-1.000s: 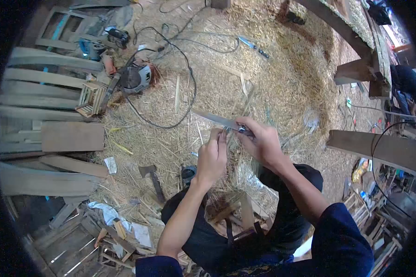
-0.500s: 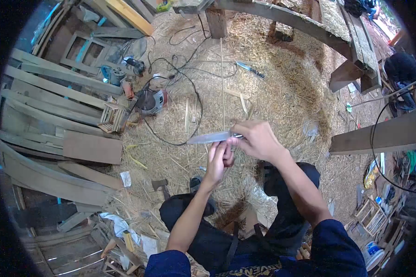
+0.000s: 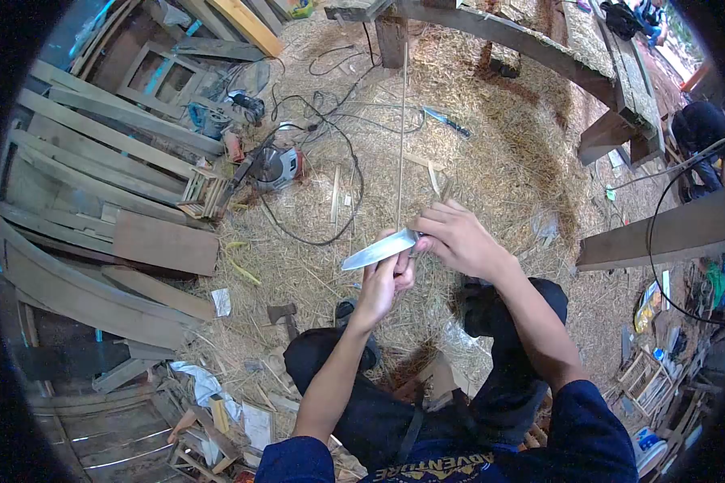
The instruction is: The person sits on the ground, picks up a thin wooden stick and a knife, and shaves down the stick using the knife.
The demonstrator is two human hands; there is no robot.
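Floor [image 3: 499,185] under me is covered in pale straw and shavings; long grey-brown wooden boards [image 3: 165,241] line the left, arched timber beam [image 3: 507,32] ahead. My left hand [image 3: 385,282] pinches the near end of a long, thin, pale strip [image 3: 401,145]; right hand [image 3: 459,241] grips a silver pointed metal knife [image 3: 374,251], handle mostly hidden, blade across the left fingers, tip leftward.

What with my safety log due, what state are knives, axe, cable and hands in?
Long silver-bladed knife: held, unsheathed.
Right hand: closed on that knife.
Left hand: curled, partly behind that knife.
Black-handled steel knife: unsheathed, lying on floor.
Long black cable: loosely looped.
Dark-headed axe: lying on floor.
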